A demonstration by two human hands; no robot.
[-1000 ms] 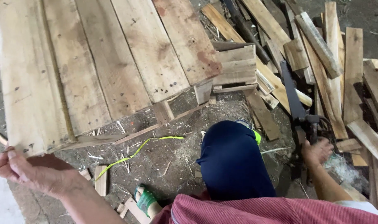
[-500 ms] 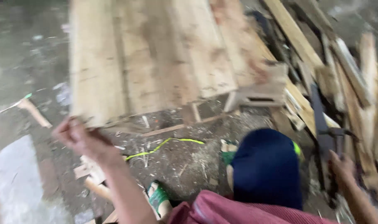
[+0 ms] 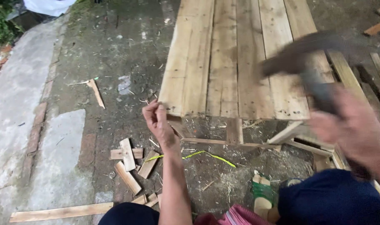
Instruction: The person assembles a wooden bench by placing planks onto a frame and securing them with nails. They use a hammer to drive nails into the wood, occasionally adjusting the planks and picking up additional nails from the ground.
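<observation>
On a dirt yard, the left hand (image 3: 158, 121) pinches the near left corner of a wooden pallet (image 3: 240, 62) lying at 12 o'clock. At 3 o'clock, the right hand (image 3: 348, 125) grips a blurred dark hammer (image 3: 302, 58) above the boards. Wood scraps (image 3: 129, 160) lie at 8 o'clock.

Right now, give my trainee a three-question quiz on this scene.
1. True or false: the left hand grips the near corner of the wooden pallet.
2. What does the right hand hold? A) a blurred dark hammer-like tool B) a yellow-green strap C) nothing
3. What lies on the ground left of the left forearm?

Key:
1. True
2. A
3. Short wood offcuts
</observation>
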